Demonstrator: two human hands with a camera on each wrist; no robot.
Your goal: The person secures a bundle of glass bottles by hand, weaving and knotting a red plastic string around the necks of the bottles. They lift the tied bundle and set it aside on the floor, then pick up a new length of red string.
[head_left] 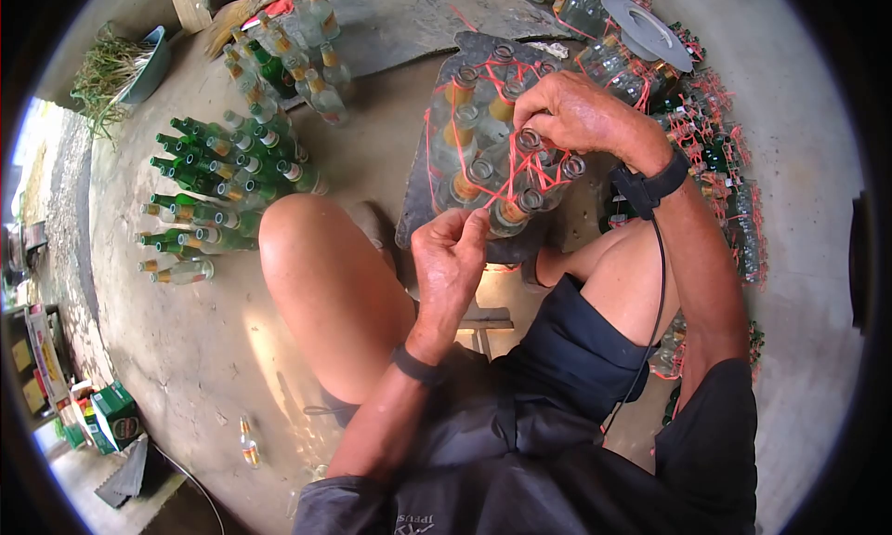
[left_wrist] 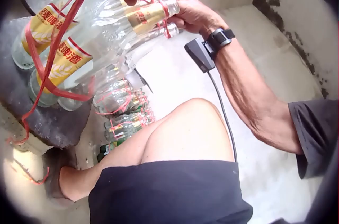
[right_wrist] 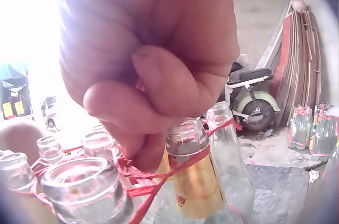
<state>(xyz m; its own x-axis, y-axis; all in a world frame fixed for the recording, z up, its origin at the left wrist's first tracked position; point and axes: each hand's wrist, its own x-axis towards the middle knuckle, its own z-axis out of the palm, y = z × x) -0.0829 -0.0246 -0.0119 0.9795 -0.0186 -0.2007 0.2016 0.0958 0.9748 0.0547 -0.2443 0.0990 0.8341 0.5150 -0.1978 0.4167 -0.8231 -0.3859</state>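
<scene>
A seated person works with both hands over a cluster of clear glass bottles, which stand upright on a dark slab in front of the knees. Red twine loops around the bottle necks and crosses between them; the left wrist view also shows it wrapped around the bodies, over yellow labels with red print. The left hand is at the near edge of the cluster, thumb and fingers together, pinching a strand of the twine. The right hand is above the necks on the far right side, its fingers curled inward and clamped on the twine, close to the bottle rims. On the floor to the person's left stand many green bottles, with more clear ones behind them. One bottle is apart from the rest, nearer the person. To the right, tied bundles of bottles line the wall, and a grey disc with a hole lies on top of some. The right wrist view shows part of a scooter in the background
</scene>
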